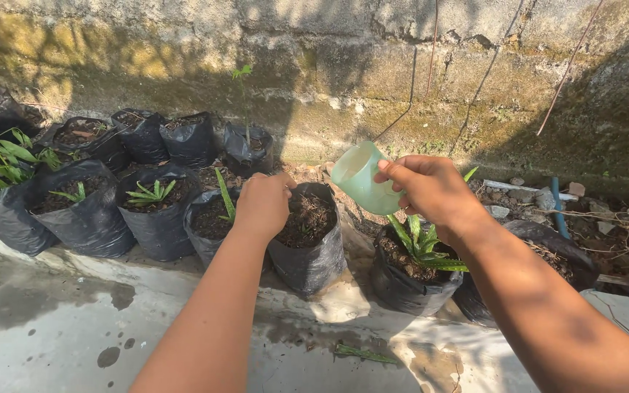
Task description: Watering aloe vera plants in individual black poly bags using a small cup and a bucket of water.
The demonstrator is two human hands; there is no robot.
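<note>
Watering step. Right hand (431,191) grips a tilted green cup (362,178) above the soil bag (309,244); left hand (262,204) clasps the bag's rim. Next, probably more tilt.

Two bare forearms in view, no sleeves down to approx the elbows. Left hand (262,204): no watch, no band, no glove, no ring seen; back of hand faces cam. Right hand (431,191): likewise bare, wrist w/o strap or jewellery, fingers (394,173) slim, nails short & unpainted. Leaf shadows mottle both arms; rest of body out of frame.
</note>
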